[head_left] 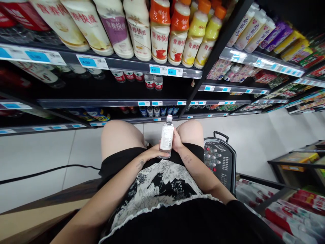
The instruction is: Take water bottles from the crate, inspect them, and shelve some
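Note:
A clear plastic bottle (167,137) with a white printed label and a pale cap stands nearly upright between my thighs. My left hand (153,151) is closed on its lower left side, the thumb lying across the base. On the other side my right hand (177,139) wraps its right edge, with most of the fingers hidden behind the bottle. A barcode and small print show on the label facing me.
In front rises a dark shelf (116,103) with bottled drinks (159,37) on its upper level and small labelled bottles (154,82) below. To my right stands a black basket (232,159) holding several bottles. A black cable (50,173) runs at left.

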`<state>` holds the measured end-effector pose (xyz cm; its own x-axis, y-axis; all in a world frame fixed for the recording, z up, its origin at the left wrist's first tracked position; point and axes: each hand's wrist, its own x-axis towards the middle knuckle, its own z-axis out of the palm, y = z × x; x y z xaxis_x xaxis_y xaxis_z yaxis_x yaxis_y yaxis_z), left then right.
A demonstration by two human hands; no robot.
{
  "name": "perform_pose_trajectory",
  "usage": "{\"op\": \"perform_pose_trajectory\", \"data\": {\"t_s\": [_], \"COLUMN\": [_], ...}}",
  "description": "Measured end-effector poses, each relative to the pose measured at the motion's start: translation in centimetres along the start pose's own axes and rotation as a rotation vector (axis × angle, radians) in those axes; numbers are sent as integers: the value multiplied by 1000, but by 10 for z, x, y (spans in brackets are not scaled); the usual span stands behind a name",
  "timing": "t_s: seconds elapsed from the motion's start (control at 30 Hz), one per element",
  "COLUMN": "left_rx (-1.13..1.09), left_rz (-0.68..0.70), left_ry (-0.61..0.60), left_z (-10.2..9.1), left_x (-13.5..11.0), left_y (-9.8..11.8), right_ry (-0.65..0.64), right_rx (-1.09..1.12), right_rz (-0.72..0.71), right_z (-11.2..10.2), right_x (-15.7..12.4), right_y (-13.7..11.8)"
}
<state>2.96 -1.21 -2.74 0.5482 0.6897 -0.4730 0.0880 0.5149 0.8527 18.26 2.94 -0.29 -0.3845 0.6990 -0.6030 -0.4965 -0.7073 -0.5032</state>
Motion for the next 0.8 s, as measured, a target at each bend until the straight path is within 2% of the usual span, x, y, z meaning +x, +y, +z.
{"op": "perform_pose_trajectory", "data": {"t_s": [0.5,0.8], "left_rx": [13,19], "left_rz": [55,40], "left_ry": [-24,33], "left_z": [5,9], "left_x": [4,9], "left_y": [1,2], "right_ry": [-4,0], "right_rx": [26,5], "right_rz": [12,-12], "right_z": [5,-1], "right_x": [-7,-7], "right_y": [-6,-7]}}
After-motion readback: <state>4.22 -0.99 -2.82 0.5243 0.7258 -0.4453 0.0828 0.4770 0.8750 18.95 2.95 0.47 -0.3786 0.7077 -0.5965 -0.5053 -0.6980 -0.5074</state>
